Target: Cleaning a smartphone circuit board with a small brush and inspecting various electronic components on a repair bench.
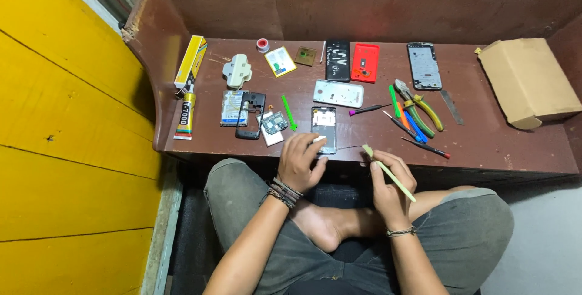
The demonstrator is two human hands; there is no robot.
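The left hand (pixel 300 162) rests on the near end of an opened phone (pixel 324 128) that lies flat at the front edge of the brown desk (pixel 485 143), its fingers (pixel 316 147) bent and pressing on the phone's lower end. The right hand (pixel 391 183), just right of the phone and over the desk edge, has its fingers closed around a pale green pry stick (pixel 388 172) that slants up toward the phone. Behind the phone lies a white back cover (pixel 338 93); left of the phone are a green stick (pixel 288 112), a small circuit board (pixel 274 123) and a black phone frame (pixel 250 115). Right of the phone lie pliers (pixel 418 106) and screwdrivers (pixel 424 146), and farther right a cardboard box (pixel 527 80).
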